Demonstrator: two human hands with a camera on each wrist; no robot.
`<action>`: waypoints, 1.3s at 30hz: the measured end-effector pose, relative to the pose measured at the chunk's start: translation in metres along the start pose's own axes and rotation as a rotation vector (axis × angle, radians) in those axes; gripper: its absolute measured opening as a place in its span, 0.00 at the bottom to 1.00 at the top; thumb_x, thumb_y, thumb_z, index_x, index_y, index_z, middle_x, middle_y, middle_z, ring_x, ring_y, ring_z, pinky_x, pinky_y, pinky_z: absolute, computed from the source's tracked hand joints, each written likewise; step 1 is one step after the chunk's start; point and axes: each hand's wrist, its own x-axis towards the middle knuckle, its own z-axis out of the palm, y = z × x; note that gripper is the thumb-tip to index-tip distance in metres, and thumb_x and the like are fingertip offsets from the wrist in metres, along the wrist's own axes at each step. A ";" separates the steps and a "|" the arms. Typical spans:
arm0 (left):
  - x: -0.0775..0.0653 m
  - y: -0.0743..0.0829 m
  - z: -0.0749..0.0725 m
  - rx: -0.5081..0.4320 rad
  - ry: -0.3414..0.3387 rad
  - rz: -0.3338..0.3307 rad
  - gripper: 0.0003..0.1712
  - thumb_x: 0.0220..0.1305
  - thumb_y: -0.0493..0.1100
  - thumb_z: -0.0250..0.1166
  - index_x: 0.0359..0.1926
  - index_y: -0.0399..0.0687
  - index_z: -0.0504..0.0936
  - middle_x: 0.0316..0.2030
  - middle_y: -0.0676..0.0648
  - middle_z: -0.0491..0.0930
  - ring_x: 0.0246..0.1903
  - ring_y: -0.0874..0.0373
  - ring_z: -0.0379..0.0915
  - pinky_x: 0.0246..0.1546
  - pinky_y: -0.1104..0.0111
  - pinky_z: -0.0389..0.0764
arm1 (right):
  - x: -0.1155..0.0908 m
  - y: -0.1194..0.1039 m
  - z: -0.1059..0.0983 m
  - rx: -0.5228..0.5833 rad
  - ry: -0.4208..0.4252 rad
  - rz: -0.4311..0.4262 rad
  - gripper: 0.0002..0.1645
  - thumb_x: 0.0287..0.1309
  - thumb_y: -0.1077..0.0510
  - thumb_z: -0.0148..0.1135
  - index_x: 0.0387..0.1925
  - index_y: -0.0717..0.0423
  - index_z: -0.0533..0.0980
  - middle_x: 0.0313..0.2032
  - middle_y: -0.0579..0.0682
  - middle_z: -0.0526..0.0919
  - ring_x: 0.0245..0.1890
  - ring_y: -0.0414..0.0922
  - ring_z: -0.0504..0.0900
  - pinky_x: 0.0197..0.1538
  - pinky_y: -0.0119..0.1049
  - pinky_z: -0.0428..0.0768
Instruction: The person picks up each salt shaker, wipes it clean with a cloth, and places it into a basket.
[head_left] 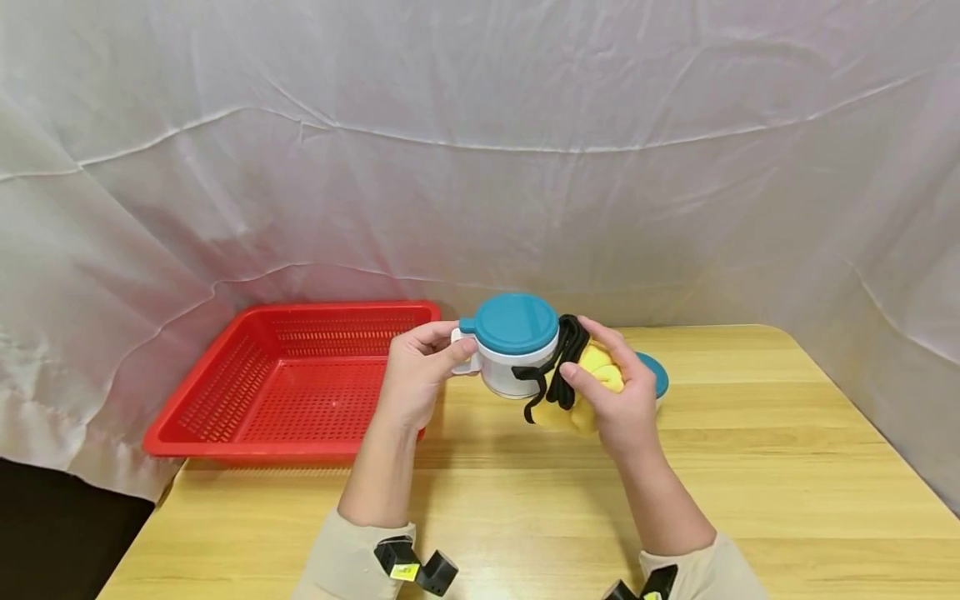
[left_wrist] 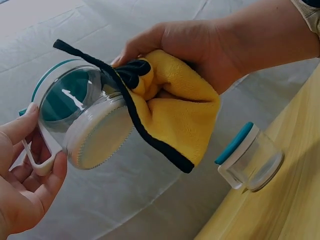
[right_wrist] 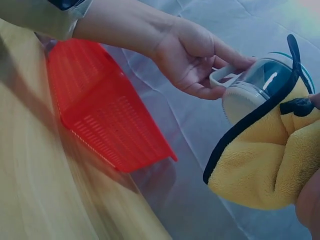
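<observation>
My left hand (head_left: pixel 415 372) grips the white handle of a clear jar (left_wrist: pixel 75 112) with a teal lid (head_left: pixel 517 323), held up above the table. In my right hand (head_left: pixel 617 392) is a bunched yellow cloth (left_wrist: pixel 172 110) with black edging, which lies against the jar's right side. One black-edged strip of the cloth (right_wrist: pixel 260 155) hangs loose below the fingers. A second jar (left_wrist: pixel 255 160), also clear with a teal lid and a handle, stands on the table behind my right hand, mostly hidden by it in the head view.
A red plastic basket (head_left: pixel 292 451) with perforated walls stands on the left of the wooden table (head_left: pixel 787 467). White fabric (head_left: pixel 480 208) hangs behind the table and along its sides.
</observation>
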 end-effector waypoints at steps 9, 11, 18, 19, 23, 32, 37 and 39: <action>0.000 -0.004 0.006 0.031 0.034 0.046 0.10 0.50 0.35 0.72 0.37 0.45 0.86 0.30 0.49 0.84 0.31 0.57 0.80 0.35 0.61 0.85 | -0.005 0.017 0.007 -0.283 0.004 -0.117 0.56 0.32 0.62 0.80 0.65 0.36 0.65 0.62 0.44 0.65 0.58 0.41 0.65 0.52 0.32 0.71; -0.001 -0.005 0.009 0.039 0.034 0.071 0.11 0.49 0.35 0.72 0.37 0.42 0.86 0.29 0.49 0.84 0.30 0.57 0.80 0.34 0.60 0.85 | -0.005 0.021 0.009 -0.324 0.032 -0.141 0.57 0.31 0.58 0.82 0.65 0.34 0.64 0.62 0.44 0.64 0.60 0.41 0.63 0.55 0.38 0.69; -0.001 -0.008 0.016 0.074 0.065 0.106 0.15 0.49 0.35 0.73 0.40 0.34 0.84 0.28 0.49 0.83 0.28 0.57 0.79 0.32 0.59 0.85 | -0.004 0.025 0.011 -0.365 0.106 -0.257 0.46 0.39 0.59 0.77 0.63 0.41 0.68 0.59 0.48 0.68 0.59 0.45 0.66 0.57 0.39 0.70; -0.001 -0.008 0.015 0.072 0.076 0.101 0.15 0.49 0.35 0.73 0.40 0.34 0.84 0.28 0.49 0.83 0.28 0.57 0.79 0.31 0.59 0.85 | -0.003 0.024 0.011 -0.356 0.102 -0.271 0.44 0.42 0.62 0.75 0.63 0.43 0.69 0.59 0.49 0.69 0.58 0.45 0.67 0.57 0.36 0.70; -0.001 -0.009 0.012 0.070 0.115 0.069 0.15 0.50 0.36 0.73 0.40 0.34 0.84 0.28 0.48 0.83 0.29 0.55 0.79 0.32 0.58 0.85 | -0.004 0.015 0.013 -0.307 0.070 -0.295 0.36 0.48 0.70 0.66 0.61 0.52 0.71 0.58 0.53 0.69 0.57 0.45 0.68 0.54 0.25 0.71; 0.001 -0.009 0.011 0.045 0.167 0.035 0.18 0.50 0.38 0.72 0.42 0.34 0.83 0.29 0.47 0.83 0.29 0.56 0.79 0.33 0.59 0.85 | -0.007 0.001 0.017 -0.119 0.041 -0.396 0.11 0.44 0.80 0.60 0.28 0.65 0.78 0.57 0.64 0.68 0.59 0.53 0.66 0.51 0.26 0.72; 0.001 -0.009 0.011 0.045 0.158 0.043 0.17 0.50 0.38 0.73 0.42 0.34 0.84 0.29 0.47 0.83 0.28 0.56 0.78 0.31 0.58 0.85 | -0.005 0.019 0.013 -0.105 0.056 -0.347 0.13 0.46 0.77 0.60 0.22 0.58 0.78 0.58 0.54 0.69 0.60 0.50 0.66 0.52 0.28 0.72; 0.001 -0.008 0.011 0.046 0.143 0.051 0.16 0.50 0.37 0.72 0.41 0.35 0.84 0.29 0.47 0.83 0.28 0.55 0.78 0.30 0.58 0.85 | -0.005 0.021 0.011 -0.110 0.065 -0.322 0.11 0.47 0.75 0.60 0.24 0.57 0.79 0.58 0.51 0.70 0.60 0.49 0.66 0.52 0.29 0.73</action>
